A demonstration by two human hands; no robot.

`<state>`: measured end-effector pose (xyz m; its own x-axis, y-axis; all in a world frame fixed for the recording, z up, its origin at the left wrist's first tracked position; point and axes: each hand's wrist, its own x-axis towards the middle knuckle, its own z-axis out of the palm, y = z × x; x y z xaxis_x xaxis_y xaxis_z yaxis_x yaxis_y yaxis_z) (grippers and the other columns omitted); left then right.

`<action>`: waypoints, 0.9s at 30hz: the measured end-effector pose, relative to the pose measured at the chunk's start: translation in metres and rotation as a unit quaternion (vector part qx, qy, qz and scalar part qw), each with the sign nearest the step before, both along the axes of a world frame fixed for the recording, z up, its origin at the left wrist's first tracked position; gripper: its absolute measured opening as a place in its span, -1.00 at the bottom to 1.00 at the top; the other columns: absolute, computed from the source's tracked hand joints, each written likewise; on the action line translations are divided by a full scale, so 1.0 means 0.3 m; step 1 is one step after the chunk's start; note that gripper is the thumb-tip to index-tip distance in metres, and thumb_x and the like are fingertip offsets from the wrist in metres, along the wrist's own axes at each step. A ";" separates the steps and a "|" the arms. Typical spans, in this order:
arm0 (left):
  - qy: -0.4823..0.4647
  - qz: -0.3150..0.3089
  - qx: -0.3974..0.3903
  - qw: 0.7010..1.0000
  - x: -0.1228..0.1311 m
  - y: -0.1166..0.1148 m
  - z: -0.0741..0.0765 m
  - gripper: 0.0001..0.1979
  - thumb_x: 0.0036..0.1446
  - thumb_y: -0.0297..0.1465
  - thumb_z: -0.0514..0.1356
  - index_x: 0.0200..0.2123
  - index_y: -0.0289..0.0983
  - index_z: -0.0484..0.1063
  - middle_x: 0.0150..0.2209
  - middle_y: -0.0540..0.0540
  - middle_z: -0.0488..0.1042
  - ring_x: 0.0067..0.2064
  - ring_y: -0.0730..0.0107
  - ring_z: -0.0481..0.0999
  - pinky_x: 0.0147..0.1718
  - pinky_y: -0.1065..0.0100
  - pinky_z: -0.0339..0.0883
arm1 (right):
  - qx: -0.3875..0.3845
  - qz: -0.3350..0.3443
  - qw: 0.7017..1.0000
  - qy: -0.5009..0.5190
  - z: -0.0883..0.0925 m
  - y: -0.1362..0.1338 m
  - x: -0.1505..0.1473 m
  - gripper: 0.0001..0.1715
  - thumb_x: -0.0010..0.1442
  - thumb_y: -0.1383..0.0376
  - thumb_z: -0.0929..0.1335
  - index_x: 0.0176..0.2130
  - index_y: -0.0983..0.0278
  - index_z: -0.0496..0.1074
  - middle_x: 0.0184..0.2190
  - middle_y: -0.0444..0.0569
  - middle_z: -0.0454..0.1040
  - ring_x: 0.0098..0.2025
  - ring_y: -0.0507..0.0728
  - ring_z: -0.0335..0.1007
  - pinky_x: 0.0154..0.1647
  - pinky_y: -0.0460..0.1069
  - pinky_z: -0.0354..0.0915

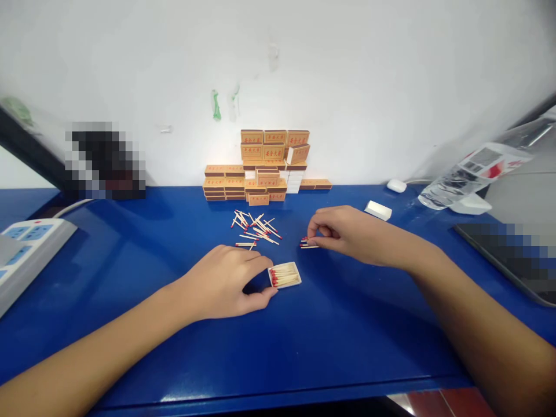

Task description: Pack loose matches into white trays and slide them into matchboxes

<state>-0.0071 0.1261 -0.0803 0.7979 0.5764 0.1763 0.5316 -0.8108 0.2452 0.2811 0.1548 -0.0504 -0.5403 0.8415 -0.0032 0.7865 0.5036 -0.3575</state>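
My left hand rests on the blue table and pinches the left edge of a small white matchbox tray filled with red-tipped matches. To its right, my right hand pinches a small bunch of matches against the table top. A loose pile of red-tipped matches lies just beyond the tray.
Stacked orange matchboxes stand against the white wall. A white tray sleeve and a white earbud case lie at the right, near a plastic bag. A power strip sits at the left, a dark tablet at the right.
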 end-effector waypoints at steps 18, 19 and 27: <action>0.003 0.008 0.017 1.000 0.003 -0.002 0.002 -0.78 0.30 -0.23 0.22 -0.17 -0.25 0.57 -0.33 -0.04 0.62 -0.33 0.25 0.62 -0.33 0.28 0.40 | -0.017 0.062 0.996 0.059 0.017 -0.146 -0.149 -0.82 0.37 0.24 0.40 -0.30 0.21 0.54 -0.38 -0.11 0.50 -0.38 0.06 0.34 -0.35 -0.01 0.15; 0.004 0.008 0.016 1.000 0.003 -0.002 0.002 -0.77 0.30 -0.23 0.22 -0.17 -0.25 0.57 -0.33 -0.04 0.62 -0.33 0.25 0.61 -0.34 0.28 0.40 | -0.013 0.067 0.996 0.054 0.014 -0.152 -0.156 -0.83 0.37 0.25 0.39 -0.29 0.21 0.54 -0.35 -0.10 0.52 -0.36 0.07 0.36 -0.33 -0.01 0.16; -0.001 0.001 0.005 1.000 -0.004 0.004 0.006 -0.78 0.30 -0.24 0.23 -0.12 -0.24 0.56 -0.34 0.00 0.60 -0.34 0.29 0.61 -0.35 0.29 0.35 | 0.021 -0.004 1.000 -0.006 0.025 -0.077 -0.070 -0.85 0.32 0.24 0.41 -0.32 0.20 0.52 -0.39 -0.11 0.51 -0.36 0.09 0.35 -0.34 0.01 0.12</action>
<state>-0.0082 0.1273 -0.0785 0.7960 0.5769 0.1830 0.5337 -0.8117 0.2375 0.2601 0.1316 -0.0429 -0.5333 0.8455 0.0262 0.7949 0.5116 -0.3261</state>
